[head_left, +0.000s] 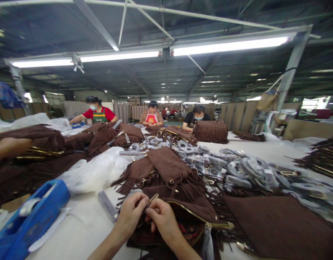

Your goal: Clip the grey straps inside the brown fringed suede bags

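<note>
Head view: both hands' grip [148,209] pinched on half-hidden gold clasp [153,198], brown bag [193,213] beneath.

Small brass-coloured clasp [153,198], pinched between fingertips of both hands, angled up to the right. It sits over a brown suede fringed bag [193,213] lying flat, gold zip open along its top.

Your white bench [82,224] carries brown fringed bags [166,169], wrapped straps [244,169], a clear plastic bag [98,171] and a blue tape dispenser [30,216].
</note>
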`<action>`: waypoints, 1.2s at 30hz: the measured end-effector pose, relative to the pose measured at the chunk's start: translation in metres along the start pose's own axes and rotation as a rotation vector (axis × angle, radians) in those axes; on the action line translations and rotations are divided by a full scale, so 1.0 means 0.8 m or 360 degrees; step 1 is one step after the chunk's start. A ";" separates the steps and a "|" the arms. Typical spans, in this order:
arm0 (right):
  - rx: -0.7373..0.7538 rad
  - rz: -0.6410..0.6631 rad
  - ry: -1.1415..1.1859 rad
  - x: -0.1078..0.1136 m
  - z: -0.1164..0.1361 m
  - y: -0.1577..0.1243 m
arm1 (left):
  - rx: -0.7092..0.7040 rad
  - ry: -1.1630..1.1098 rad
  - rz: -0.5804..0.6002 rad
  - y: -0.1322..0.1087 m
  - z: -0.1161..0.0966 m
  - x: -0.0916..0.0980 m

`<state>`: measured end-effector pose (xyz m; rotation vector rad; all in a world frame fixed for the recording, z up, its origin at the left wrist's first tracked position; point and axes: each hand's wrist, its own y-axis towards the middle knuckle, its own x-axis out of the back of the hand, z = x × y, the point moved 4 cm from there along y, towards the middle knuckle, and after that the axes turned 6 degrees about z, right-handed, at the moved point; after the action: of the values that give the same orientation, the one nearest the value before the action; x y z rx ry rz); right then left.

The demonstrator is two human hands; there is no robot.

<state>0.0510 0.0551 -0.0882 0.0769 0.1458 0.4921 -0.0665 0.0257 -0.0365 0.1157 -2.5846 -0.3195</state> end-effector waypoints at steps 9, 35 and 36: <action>-0.0048 0.0002 -0.0096 -0.001 0.006 -0.002 | 0.0058 -0.0021 -0.0068 0.000 0.009 -0.003; 0.0129 0.0180 -0.0758 0.020 0.060 -0.020 | -0.0231 0.0040 -0.0005 -0.006 0.009 0.010; 0.0034 0.0262 -0.0779 0.023 0.063 -0.022 | -0.0226 0.0042 -0.0001 -0.006 0.010 0.010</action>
<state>0.0830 0.0462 -0.0428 0.2284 -0.3374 0.6223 -0.0774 0.0213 -0.0405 0.0696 -2.5265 -0.4969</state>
